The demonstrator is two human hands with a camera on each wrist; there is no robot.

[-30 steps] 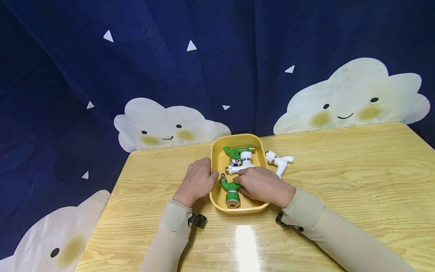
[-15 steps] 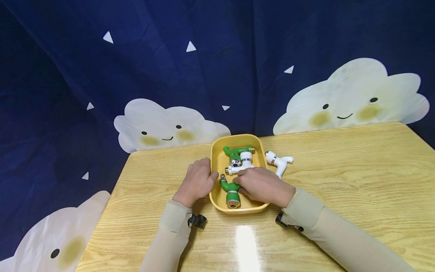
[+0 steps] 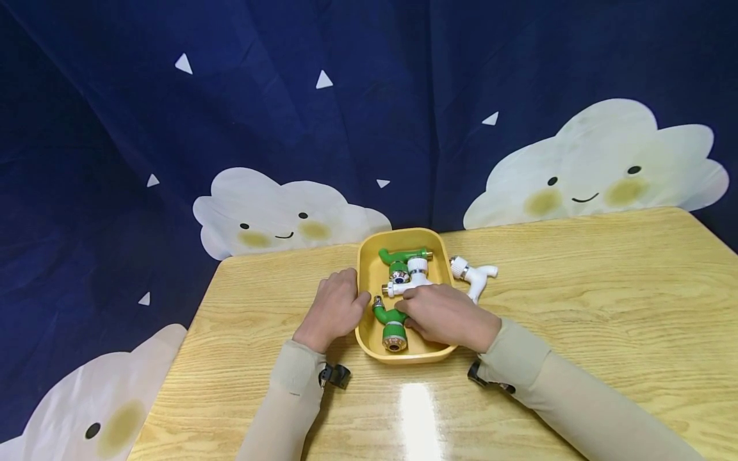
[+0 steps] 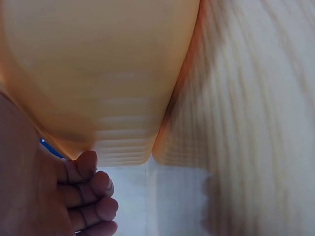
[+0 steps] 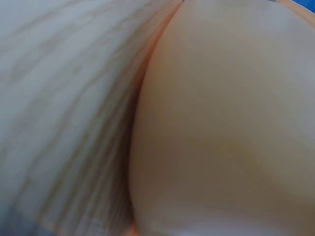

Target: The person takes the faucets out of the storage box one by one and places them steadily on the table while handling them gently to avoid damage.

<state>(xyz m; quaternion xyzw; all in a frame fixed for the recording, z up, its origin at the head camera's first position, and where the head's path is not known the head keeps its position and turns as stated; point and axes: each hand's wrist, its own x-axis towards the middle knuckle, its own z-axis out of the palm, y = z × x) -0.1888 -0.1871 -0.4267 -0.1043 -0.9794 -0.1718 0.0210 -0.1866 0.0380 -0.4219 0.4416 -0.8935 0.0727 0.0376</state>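
Observation:
A yellow plastic tub (image 3: 423, 352) stands on the table with taps lying in it. My left hand (image 3: 336, 306) holds its left rim, the thumb over the edge; in the left wrist view the curled fingers (image 4: 101, 184) show beside the tub's outer wall. My right hand (image 3: 444, 312) reaches over the right rim and grips the near green tap (image 3: 394, 331) by its right end, which the fingers hide. Behind it lie a white tap (image 3: 416, 276), partly covered by that hand, and a second green tap (image 3: 403, 257). Only the tub's outer wall (image 5: 221, 123) and tabletop fill the right wrist view.
Another white tap (image 3: 476, 276) lies on the wooden table (image 3: 594, 307), just outside the tub's right side. A dark blue curtain (image 3: 369, 128) with clouds hangs behind the table's far edge.
The near green tap has turned very slightly, its knob end lifting a little. Both hands and the tub look unmoved.

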